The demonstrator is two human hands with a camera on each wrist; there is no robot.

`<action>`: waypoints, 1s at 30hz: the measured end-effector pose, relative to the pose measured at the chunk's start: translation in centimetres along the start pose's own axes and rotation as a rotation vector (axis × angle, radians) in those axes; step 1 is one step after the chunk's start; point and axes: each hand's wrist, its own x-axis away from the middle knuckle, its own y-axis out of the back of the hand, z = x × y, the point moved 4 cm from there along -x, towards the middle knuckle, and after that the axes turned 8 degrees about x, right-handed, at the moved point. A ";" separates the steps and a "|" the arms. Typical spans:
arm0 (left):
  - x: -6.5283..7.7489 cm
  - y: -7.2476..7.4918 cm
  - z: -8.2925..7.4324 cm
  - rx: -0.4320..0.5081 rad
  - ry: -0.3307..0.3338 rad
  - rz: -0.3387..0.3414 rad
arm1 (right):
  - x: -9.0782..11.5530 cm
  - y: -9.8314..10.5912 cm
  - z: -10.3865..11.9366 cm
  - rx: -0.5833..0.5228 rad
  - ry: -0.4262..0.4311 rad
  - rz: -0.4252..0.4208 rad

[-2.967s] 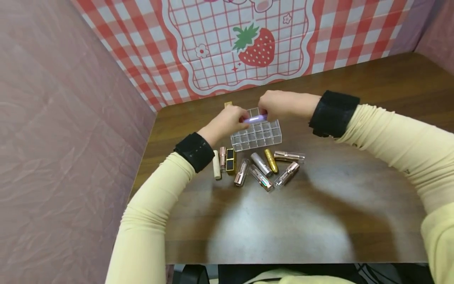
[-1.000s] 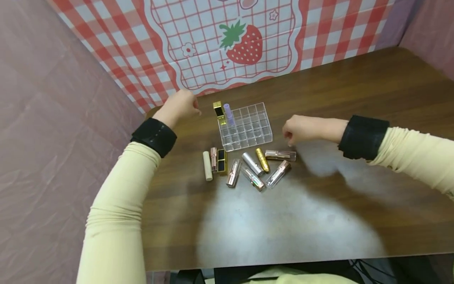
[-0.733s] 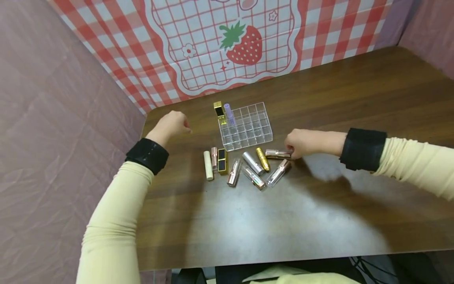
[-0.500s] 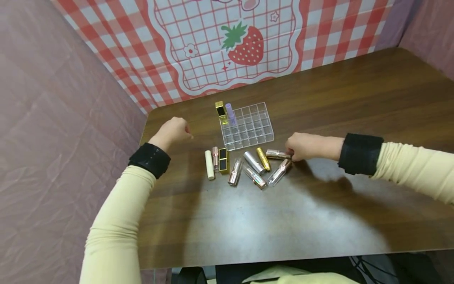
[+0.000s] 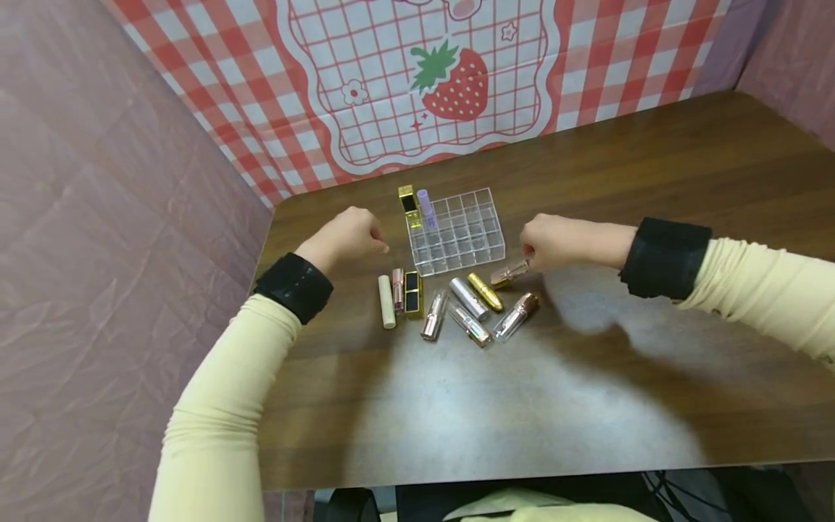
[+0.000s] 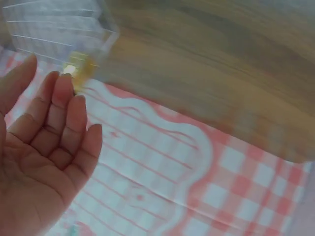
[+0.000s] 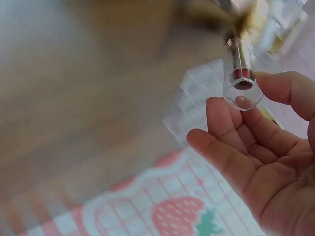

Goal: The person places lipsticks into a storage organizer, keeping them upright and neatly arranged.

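My right hand (image 5: pixel 554 241) pinches a lipstick (image 5: pixel 509 274) by its clear cap, between thumb and fingers. In the right wrist view a red band shows inside the clear cap of the lipstick (image 7: pixel 242 69). It is tilted, just off the front right corner of the clear compartment organizer (image 5: pixel 459 235). My left hand (image 5: pixel 349 235) hovers left of the organizer, its fingers loosely bent in the left wrist view and holding nothing. A gold-and-black lipstick (image 5: pixel 408 204) and a lilac tube (image 5: pixel 425 204) stand upright in the organizer's back left compartments.
Several tubes lie before the organizer: a cream tube (image 5: pixel 387 301), a rose-gold tube (image 5: pixel 398 290), a black-and-gold case (image 5: pixel 412 293), a silver tube (image 5: pixel 470 299), a gold tube (image 5: pixel 485 291) and clear-capped lipsticks (image 5: pixel 515 317). A strawberry-print cloth (image 5: pixel 457 83) hangs behind the table.
The lilac tube, between both hands earlier, now stands in the organizer. My right hand reached the rightmost lipstick, gripped it and tilted it up; the gold tube turned. My left hand withdrew leftward, then came back rightward.
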 end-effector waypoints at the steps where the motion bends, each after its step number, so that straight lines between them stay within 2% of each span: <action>1: -0.2 -0.1 -0.8 0.014 -0.021 0.008 | -0.3 0.7 0.2 0.003 0.010 -0.018; 5: -0.9 -0.6 -4.0 0.069 -0.101 0.054 | -1.5 3.3 0.9 0.007 0.038 -0.074; 8: -1.7 -1.1 -6.2 0.078 -0.159 0.080 | -2.3 5.1 1.5 -0.008 0.043 -0.083; 12: -2.5 -1.3 -8.1 0.060 -0.220 0.068 | -3.2 6.8 2.2 -0.023 0.043 -0.076; 18: -2.9 -1.6 -8.3 0.074 -0.255 0.031 | -3.8 7.6 2.7 -0.012 0.037 -0.069; 30: -2.8 -1.8 -7.6 0.128 -0.244 -0.009 | -3.9 7.6 2.3 -0.051 0.015 -0.079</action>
